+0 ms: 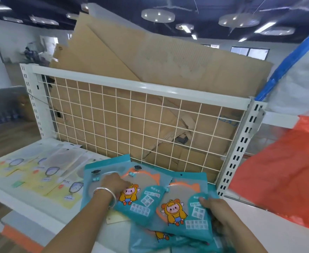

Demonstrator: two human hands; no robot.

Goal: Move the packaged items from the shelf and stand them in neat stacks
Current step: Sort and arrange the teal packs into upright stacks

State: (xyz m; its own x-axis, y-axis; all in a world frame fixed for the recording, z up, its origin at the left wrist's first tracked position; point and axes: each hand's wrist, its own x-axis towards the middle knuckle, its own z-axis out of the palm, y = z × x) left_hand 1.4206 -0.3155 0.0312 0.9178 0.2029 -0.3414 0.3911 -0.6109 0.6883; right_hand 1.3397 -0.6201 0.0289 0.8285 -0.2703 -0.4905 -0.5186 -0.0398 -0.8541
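— Lying flat on the white metal shelf [46, 209], were they, those teal plastic packets with the cartoon child in a yellow hood [137, 196]?

— Flat, yes, overlapping one another in a loose pile at the front right of the shelf. The two top packets had their long axes running from the front edge back toward the white wire-grid back panel [131, 123], hang-hole ends pointing at the grid, both tilted a little to the left.

— How many?

— At least four teal ones showed; the lower ones were partly hidden, so no firm count. To the left lay several pale yellow packets with oval windows [46, 178], about six, blurred.

— And the hands?

— The left hand [114, 183], silver bangle [104, 194] on the wrist, pressed fingers-down on a teal packet, fingers close together. The right hand [215, 207] pinched the right edge of the nearer top packet, thumb on its face.

— Anything behind?

— Flattened brown cardboard sheets [150, 57] stood behind the grid
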